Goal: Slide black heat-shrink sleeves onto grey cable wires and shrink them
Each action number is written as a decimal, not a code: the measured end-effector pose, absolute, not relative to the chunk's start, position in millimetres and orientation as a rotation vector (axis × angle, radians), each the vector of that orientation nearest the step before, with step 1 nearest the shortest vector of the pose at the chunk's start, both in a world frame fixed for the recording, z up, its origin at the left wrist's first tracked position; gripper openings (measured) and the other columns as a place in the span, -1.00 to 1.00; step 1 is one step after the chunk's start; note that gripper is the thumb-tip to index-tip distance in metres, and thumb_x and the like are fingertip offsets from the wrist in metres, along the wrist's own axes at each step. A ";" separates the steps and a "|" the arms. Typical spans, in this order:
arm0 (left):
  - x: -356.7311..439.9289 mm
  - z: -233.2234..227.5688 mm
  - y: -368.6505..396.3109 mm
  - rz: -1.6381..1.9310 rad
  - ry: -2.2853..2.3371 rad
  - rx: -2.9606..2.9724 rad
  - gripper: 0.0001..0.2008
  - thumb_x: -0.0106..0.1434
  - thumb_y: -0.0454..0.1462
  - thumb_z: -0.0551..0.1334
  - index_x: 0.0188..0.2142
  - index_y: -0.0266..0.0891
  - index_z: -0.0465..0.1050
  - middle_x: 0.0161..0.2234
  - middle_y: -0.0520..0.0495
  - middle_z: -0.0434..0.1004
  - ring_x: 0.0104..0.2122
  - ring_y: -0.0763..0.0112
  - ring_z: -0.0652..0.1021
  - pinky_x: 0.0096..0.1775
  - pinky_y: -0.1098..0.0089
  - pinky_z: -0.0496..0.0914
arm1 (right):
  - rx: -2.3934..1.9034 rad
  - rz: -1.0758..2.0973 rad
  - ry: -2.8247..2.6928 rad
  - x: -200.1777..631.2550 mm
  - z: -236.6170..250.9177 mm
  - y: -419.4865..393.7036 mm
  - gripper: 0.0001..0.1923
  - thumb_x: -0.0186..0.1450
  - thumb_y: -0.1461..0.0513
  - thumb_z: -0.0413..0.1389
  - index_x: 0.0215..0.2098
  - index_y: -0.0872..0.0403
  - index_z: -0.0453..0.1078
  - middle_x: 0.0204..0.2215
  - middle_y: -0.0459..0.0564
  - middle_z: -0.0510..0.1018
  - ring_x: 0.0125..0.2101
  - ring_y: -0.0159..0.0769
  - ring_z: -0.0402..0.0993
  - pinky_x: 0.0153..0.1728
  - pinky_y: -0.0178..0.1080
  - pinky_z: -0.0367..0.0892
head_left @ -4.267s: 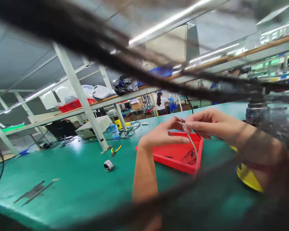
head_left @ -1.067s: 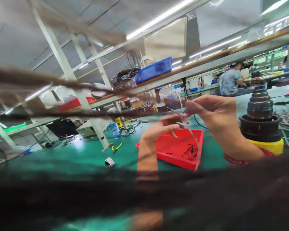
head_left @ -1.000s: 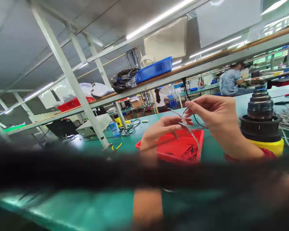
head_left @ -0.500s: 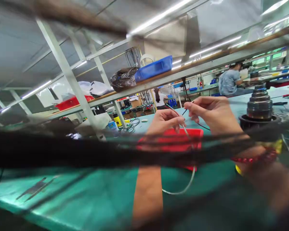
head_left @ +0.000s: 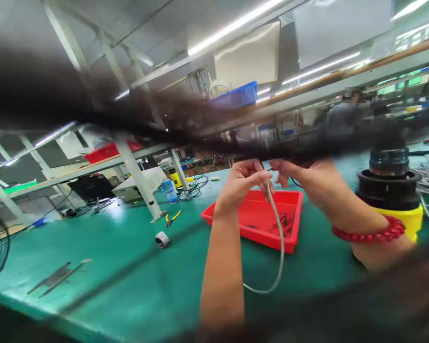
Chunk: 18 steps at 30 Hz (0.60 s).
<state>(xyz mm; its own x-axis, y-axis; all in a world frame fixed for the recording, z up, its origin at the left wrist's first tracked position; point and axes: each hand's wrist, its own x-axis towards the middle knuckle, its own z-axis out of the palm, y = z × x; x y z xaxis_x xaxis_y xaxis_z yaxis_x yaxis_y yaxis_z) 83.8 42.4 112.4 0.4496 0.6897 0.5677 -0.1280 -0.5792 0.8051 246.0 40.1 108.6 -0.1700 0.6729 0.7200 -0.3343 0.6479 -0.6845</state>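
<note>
Pale cable (head_left: 282,252): upper part pinched in left hand (head_left: 240,183), loop drooping across near edge of red tray (head_left: 260,237) on green bench (head_left: 186,276). Right hand (head_left: 309,178): fingertips narrow, just beside; hold unclear. Seemingly fine fingertip work; next move calls for steady left pinch.
</note>
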 end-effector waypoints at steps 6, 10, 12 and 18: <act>81.0 111.5 44.7 1.269 0.380 1.906 -0.60 0.06 0.00 0.38 -0.54 -0.25 0.34 -0.68 0.05 0.39 -0.66 0.48 0.44 -0.60 0.46 0.30 | -0.214 0.913 -1.468 238.4 108.5 31.8 -0.68 0.04 0.06 0.35 -0.66 0.04 0.40 -0.68 -0.12 0.45 -0.65 -0.42 0.35 -0.59 -0.30 0.30; 79.6 111.8 39.4 1.157 0.411 1.899 -0.68 0.11 -0.09 0.38 -0.52 -0.26 0.38 -0.64 0.04 0.45 -0.67 0.49 0.46 -0.55 0.45 0.33 | -0.229 0.913 -1.448 235.9 108.4 30.1 -0.70 0.02 0.06 0.36 -0.65 0.04 0.43 -0.67 -0.12 0.47 -0.66 -0.44 0.33 -0.61 -0.32 0.30; 82.4 112.4 36.5 1.158 0.448 1.848 -0.66 0.04 -0.11 0.43 -0.55 -0.28 0.36 -0.58 0.01 0.49 -0.63 0.50 0.47 -0.53 0.46 0.34 | -0.251 0.938 -1.440 236.2 109.5 28.9 -0.71 0.00 0.07 0.37 -0.66 0.05 0.44 -0.70 -0.14 0.45 -0.67 -0.46 0.32 -0.63 -0.35 0.29; 88.0 112.7 42.0 1.184 0.510 1.879 -0.58 0.01 0.00 0.41 -0.55 -0.26 0.32 -0.68 0.05 0.40 -0.72 0.50 0.42 -0.67 0.51 0.24 | -0.296 0.779 -1.518 244.4 115.9 24.6 -0.73 0.07 0.07 0.33 -0.63 0.04 0.46 -0.69 -0.12 0.47 -0.65 -0.44 0.36 -0.60 -0.35 0.35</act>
